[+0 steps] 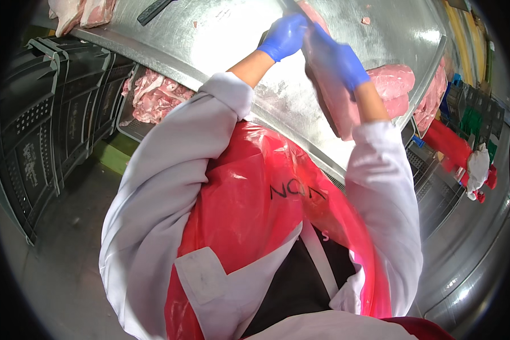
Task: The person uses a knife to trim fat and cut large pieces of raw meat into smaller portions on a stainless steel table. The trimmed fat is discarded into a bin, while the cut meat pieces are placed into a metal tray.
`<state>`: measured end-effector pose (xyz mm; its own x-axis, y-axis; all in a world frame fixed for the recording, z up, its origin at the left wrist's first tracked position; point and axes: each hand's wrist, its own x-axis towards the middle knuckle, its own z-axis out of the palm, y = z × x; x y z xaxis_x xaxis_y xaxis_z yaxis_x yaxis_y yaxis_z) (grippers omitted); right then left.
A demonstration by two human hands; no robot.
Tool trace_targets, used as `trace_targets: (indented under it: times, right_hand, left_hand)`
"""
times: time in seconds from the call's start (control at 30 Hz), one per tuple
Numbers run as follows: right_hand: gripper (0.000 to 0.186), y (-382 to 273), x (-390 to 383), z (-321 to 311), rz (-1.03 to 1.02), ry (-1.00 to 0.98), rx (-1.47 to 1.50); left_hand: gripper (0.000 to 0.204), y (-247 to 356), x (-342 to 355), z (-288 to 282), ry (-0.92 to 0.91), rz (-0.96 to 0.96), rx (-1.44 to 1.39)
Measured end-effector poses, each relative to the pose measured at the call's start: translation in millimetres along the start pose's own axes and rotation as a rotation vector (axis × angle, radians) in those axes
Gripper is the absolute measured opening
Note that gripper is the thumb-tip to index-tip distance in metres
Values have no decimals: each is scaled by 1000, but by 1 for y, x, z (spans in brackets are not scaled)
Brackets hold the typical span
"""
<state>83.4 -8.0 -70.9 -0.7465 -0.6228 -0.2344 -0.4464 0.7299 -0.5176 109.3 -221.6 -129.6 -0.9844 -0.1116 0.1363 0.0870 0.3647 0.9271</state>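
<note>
A long, pale pink slab of boneless meat [330, 99] lies lengthwise on the steel table [277, 107] in front of me. At its far end, my blue-gloved left hand [286, 37] is closed against its left edge; what the fingers grip is hidden. My right hand [341, 59], also blue-gloved, lies over the meat's right side, its fingers smeared by motion. A narrow grey, blade-like shape [292, 7] shows just beyond both hands; which hand holds it I cannot tell. Other pink meat pieces [391, 85] lie right of my right wrist.
A black-handled tool [153, 11] lies at the table's far left, near more meat [85, 11]. A crate of meat trimmings [157, 96] sits below the left edge; stacked black crates [56, 113] stand beside it. More meat [430, 96] fills a container past the right edge.
</note>
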Motion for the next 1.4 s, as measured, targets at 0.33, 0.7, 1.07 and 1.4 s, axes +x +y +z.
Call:
trace_targets:
  times: [0.33,0.7,1.07,1.4]
  right_hand:
    - [71,-13,-35,-55,194,-331,154]
    - [65,-27,-47,-95,283,-580,76]
    - [73,32,-87,-58,-108,-417,-63]
    - [82,-16,-219,-6,173,-352,-381]
  left_hand:
    - [13,24,0,-19,-22,67,28]
    - [17,11,4,-17,68,280,133]
    - [14,42,-12,-41,-7,198,97]
    - [11,26,-63,-90,14,197,163]
